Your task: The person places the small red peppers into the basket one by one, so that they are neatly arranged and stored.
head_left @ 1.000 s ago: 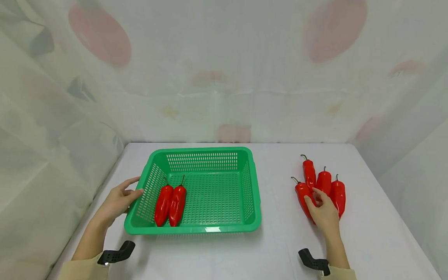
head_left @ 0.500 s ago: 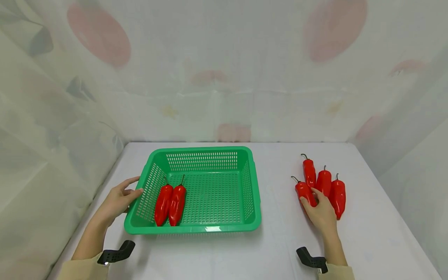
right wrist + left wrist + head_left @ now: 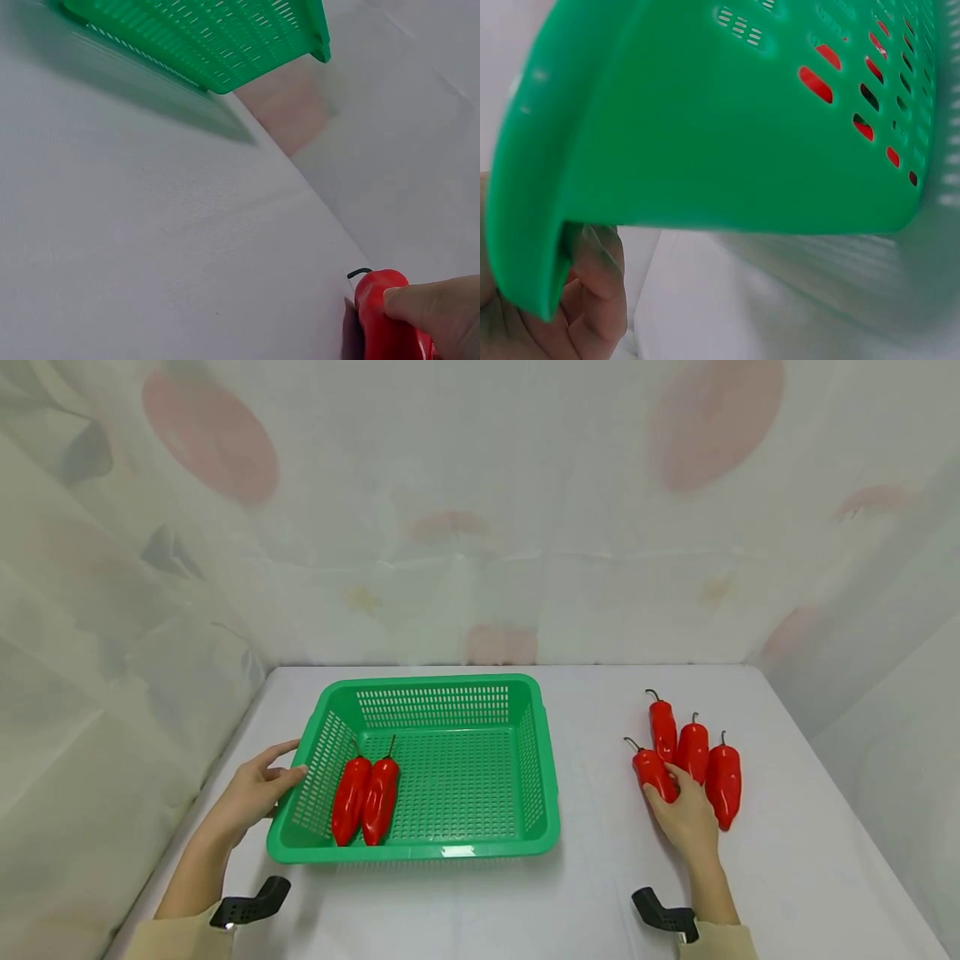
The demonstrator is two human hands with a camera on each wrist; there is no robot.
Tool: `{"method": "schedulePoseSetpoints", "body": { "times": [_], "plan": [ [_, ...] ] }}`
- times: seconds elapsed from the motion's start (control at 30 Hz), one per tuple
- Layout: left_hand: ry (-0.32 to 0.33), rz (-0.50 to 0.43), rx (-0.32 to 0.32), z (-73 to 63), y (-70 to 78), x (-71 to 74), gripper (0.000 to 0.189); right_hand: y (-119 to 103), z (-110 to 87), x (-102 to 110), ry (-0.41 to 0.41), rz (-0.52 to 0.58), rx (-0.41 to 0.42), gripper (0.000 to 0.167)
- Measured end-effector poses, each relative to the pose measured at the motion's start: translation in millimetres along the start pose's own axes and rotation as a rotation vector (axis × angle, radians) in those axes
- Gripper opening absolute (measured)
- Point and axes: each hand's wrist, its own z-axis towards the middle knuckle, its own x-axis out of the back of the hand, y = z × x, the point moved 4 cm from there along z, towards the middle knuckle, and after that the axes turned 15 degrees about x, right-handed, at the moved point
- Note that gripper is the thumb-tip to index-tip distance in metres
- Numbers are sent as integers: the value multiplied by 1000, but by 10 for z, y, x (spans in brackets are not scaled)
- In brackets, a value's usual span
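My left hand (image 3: 251, 789) holds the left rim of a green plastic basket (image 3: 412, 853), its fingers curled under the lip in the left wrist view. Two red chili peppers, one (image 3: 348, 802) beside the other (image 3: 381, 800), lie inside at the basket's left. On the right of the table, my right hand (image 3: 688, 822) pinches the leftmost red chili pepper (image 3: 651, 772) of a small cluster. The right wrist view shows my thumb (image 3: 420, 304) on that chili pepper's upper side, near the stem. My hand hides its lower end.
Beside the pinched pepper lie a far chili pepper (image 3: 663, 731), a middle one (image 3: 693, 750) and a right one (image 3: 723, 785). White cloth (image 3: 592, 877) covers the table. A printed curtain (image 3: 480, 585) hangs behind and along both sides.
My right hand has shifted slightly left, and its thumb and fingers have come round the leftmost chili pepper. The left hand and basket have stayed in place.
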Motion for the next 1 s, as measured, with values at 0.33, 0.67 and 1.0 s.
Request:
{"method": "schedulePoseSetpoints", "body": {
  "times": [0.33,0.67,1.0],
  "plan": [
    [2,0,-3,-2,2,0,68,-16,-16,35,51,10,-17,61],
    [1,-1,-7,0,-6,5,67,-60,-7,93,18,65,-63,62],
    [-3,4,-1,7,2,2,67,-81,33,99,-37,127,-87,66]
  ]
}}
